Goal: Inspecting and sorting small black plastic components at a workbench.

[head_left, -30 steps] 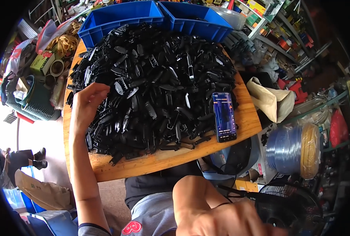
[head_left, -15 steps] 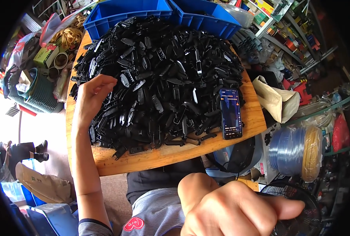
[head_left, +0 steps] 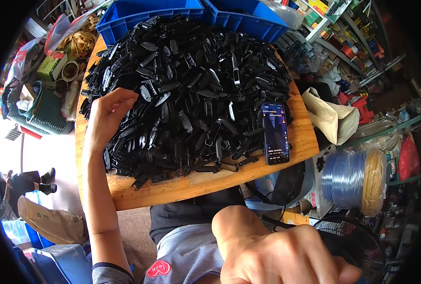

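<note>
A large heap of small black plastic parts (head_left: pixel 182 118) covers most of a wooden table (head_left: pixel 201 187). Over the heap's left side, my left hand (head_left: pixel 110 116) hovers with fingers curled in toward the thumb in a pinch. Anything between its fingertips is too small to make out. Very close to the camera, my right hand (head_left: pixel 281 258) is raised at the lower right, off the table, with its knuckles showing and fingers folded. Its fingertips are hidden, so what it may hold does not show. A lit smartphone (head_left: pixel 276 133) lies at the heap's right edge.
Two blue plastic bins, the left bin (head_left: pixel 149 19) and the right bin (head_left: pixel 248 21), stand behind the heap. Right of the table are a beige bag (head_left: pixel 331 116), wrapped tubing coils (head_left: pixel 347 182) and a black mesh fan (head_left: pixel 350 241). Cluttered shelves (head_left: pixel 347 42) rise at far right.
The view has shifted slightly, so the table and heap sit a little higher and to the left. My right hand has dropped slightly lower in view; my left hand keeps its pinch.
</note>
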The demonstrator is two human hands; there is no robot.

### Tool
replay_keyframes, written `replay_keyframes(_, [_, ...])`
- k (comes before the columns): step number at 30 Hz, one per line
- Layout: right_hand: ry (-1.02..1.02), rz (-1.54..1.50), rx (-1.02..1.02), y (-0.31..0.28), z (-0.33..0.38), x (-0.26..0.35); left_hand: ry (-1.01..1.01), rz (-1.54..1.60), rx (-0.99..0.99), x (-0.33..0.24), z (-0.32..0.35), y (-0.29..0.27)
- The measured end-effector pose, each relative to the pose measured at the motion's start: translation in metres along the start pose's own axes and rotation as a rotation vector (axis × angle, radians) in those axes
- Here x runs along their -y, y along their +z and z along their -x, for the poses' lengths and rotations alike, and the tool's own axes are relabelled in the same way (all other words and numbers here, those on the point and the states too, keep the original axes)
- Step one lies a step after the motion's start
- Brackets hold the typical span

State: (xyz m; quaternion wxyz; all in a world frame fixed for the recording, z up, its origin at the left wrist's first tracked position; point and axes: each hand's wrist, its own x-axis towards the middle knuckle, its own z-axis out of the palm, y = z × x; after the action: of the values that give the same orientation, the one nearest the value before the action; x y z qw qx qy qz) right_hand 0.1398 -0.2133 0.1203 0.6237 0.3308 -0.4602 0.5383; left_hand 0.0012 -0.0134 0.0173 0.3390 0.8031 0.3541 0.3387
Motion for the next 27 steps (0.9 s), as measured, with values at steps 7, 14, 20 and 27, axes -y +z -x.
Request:
replay_keyframes(7, [-0.102,-0.089,-0.132,0.007,0.002,-0.01,-0.015,-0.014,0.004,-0.002,0.001,-0.001])
replay_keyframes(14, [-0.134,-0.126,-0.143,0.005,0.001,-0.009,-0.013,-0.001,0.024,0.0,-0.003,0.004])
replay_keyframes(20, [-0.104,-0.123,-0.169,0.007,0.002,-0.012,0.004,-0.031,0.021,0.003,-0.002,0.005])
replay_keyframes(27, [-0.093,0.004,-0.033,0.002,0.0,-0.005,0.016,-0.058,0.024,0.003,-0.001,0.005])
